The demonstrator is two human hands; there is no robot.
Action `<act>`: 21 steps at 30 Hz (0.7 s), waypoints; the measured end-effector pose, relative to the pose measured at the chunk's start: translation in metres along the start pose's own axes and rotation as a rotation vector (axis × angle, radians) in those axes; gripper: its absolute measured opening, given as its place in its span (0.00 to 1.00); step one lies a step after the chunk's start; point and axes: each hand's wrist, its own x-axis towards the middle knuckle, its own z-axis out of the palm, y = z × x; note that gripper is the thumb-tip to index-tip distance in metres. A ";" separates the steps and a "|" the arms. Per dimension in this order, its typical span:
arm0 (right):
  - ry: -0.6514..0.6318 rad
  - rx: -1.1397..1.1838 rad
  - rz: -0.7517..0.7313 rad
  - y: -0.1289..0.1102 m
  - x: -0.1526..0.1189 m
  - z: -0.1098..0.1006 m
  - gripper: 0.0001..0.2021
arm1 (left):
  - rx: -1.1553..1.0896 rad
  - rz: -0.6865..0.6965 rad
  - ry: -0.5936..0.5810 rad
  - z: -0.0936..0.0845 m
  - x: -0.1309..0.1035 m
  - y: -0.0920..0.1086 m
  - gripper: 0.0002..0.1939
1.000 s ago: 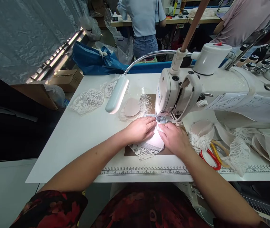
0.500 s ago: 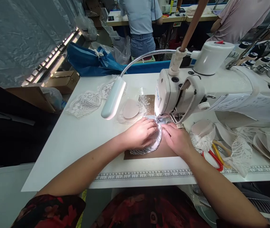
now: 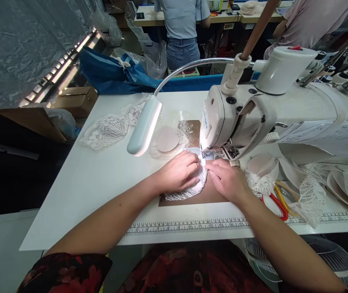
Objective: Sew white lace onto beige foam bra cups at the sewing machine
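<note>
A white lace bra cup (image 3: 197,188) lies under the needle end of the white sewing machine (image 3: 219,118), lit by a lamp. On its left part rests my left hand (image 3: 178,173), fingers bent together and pressing the lace down. My right hand (image 3: 227,177) is closed at the cup's right edge, thumb and forefinger at the rim near the presser foot (image 3: 203,154). Part of the cup is hidden beneath my left fingers. A brown plate (image 3: 213,193) shows under the work.
Another pad on lace (image 3: 168,140) lies behind my left hand, with lace pieces (image 3: 105,132) farther left. The lamp (image 3: 145,126) hangs over the table. Right of my hand are red-handled scissors (image 3: 279,207) and lace cups (image 3: 262,169). A ruler strip (image 3: 189,226) runs along the front edge.
The lace cup has shifted and turned slightly, its lower edge now a little farther left. Both hands stay on it, with only small movement. The camera view has shifted a little.
</note>
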 end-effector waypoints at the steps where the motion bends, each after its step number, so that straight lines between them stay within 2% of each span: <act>1: 0.002 -0.011 0.000 0.000 0.000 0.000 0.15 | 0.002 0.001 0.000 0.000 0.000 0.000 0.16; 11: -0.055 -0.089 -0.041 -0.001 0.002 0.002 0.19 | 0.005 0.018 0.037 0.002 -0.001 -0.001 0.16; 21: -0.107 -0.094 0.073 -0.007 0.006 -0.002 0.22 | 0.053 -0.040 0.093 0.004 0.001 -0.009 0.15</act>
